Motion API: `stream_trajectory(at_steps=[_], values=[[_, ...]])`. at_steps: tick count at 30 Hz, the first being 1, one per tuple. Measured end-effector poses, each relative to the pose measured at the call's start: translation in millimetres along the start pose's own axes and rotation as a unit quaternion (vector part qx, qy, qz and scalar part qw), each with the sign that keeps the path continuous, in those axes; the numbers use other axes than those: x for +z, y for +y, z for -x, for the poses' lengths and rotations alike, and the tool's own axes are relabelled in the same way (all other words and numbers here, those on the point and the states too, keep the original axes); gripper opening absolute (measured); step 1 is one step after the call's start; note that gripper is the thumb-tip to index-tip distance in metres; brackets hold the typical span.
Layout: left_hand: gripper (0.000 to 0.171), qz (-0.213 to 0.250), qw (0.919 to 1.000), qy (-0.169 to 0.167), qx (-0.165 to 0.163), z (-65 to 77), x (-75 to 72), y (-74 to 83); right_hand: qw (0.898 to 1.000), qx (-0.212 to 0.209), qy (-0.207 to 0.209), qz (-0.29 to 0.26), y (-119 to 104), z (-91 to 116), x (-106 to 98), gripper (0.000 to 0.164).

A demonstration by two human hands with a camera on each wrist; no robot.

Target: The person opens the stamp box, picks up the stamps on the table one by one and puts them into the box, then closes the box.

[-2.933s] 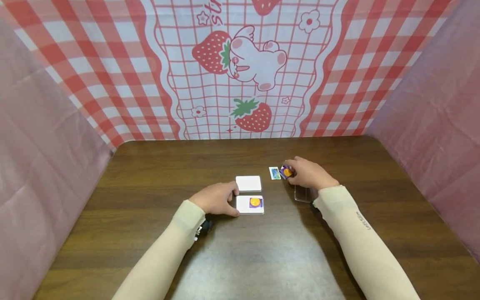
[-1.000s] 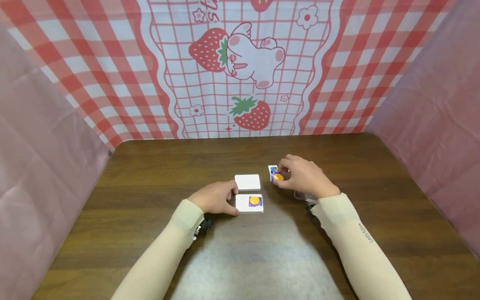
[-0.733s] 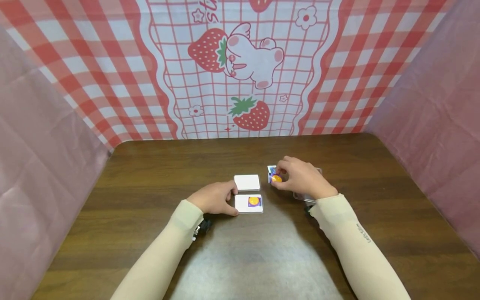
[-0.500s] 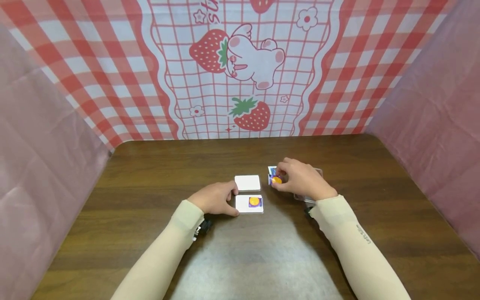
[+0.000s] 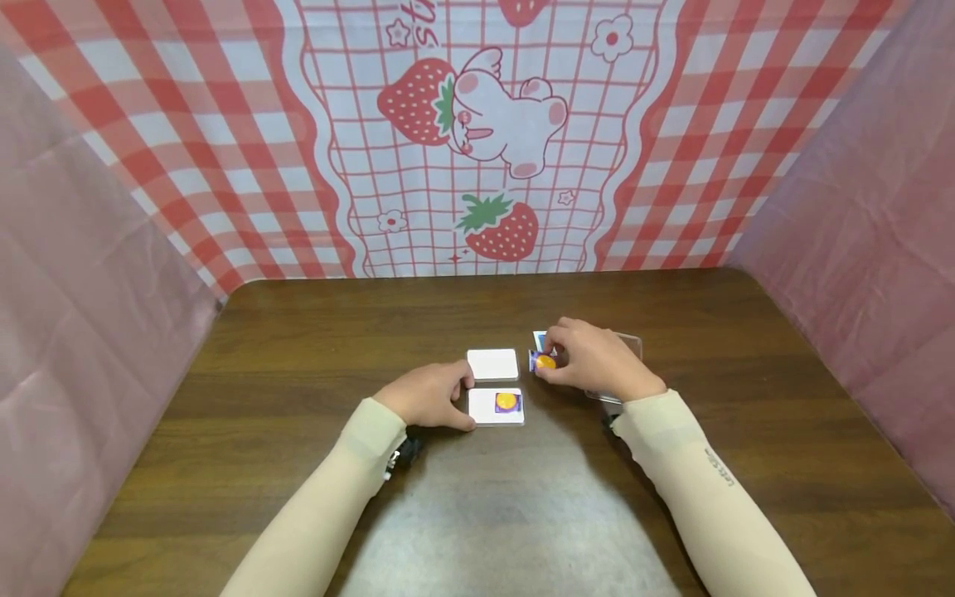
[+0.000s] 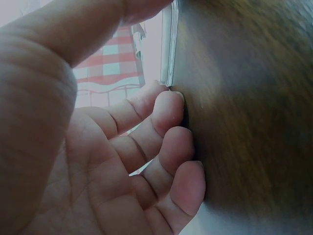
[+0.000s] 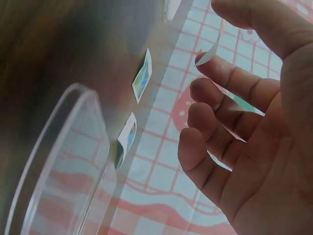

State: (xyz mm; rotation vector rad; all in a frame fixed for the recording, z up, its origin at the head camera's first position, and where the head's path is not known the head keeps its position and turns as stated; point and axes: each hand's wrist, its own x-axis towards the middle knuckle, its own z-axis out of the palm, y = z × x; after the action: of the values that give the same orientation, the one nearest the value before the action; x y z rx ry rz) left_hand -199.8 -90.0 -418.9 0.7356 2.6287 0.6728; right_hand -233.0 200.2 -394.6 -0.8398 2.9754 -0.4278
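Note:
My right hand [image 5: 593, 356] pinches a small purple-and-orange stamp [image 5: 545, 362] between thumb and fingertips. The held stamp [image 7: 209, 55] shows its pale back and toothed edge in the right wrist view. Beneath it, a blue-and-white stamp [image 5: 540, 341] lies partly hidden by my fingers. In the right wrist view a green-and-white stamp [image 7: 142, 78] and a curled stamp [image 7: 127, 138] lie on the table. My left hand [image 5: 425, 394] holds the left end of a flat white case [image 5: 482, 407] between thumb and index finger. On the case's right half sits a purple-and-orange picture [image 5: 508, 402].
A second flat white case [image 5: 492, 364] lies just behind the first. Under my right hand and wrist is a clear plastic box [image 5: 632, 345]. Behind the brown wooden table [image 5: 358, 315] hangs a strawberry-print cloth [image 5: 492, 149], with pink cloth on both sides.
My right hand has moved left and slightly toward me with the purple-and-orange stamp, first across the blue-and-white one, then down past it. The clear box shows more. My left hand stays put.

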Motion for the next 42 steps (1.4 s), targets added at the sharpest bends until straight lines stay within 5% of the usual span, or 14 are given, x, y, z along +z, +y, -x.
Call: stream_trajectory(at_steps=[20, 42], values=[[0.052, -0.004, 1.0000, -0.005, 0.002, -1.1, -0.6, -0.3, 0.994, -0.107, -0.010, 0.035, -65, -12, 27, 0.025], [0.052, 0.007, 0.9999, -0.006, 0.008, 0.2, -2.4, 3.0, 0.992, -0.101, -0.002, 0.072, -78, -14, 42, 0.026]])
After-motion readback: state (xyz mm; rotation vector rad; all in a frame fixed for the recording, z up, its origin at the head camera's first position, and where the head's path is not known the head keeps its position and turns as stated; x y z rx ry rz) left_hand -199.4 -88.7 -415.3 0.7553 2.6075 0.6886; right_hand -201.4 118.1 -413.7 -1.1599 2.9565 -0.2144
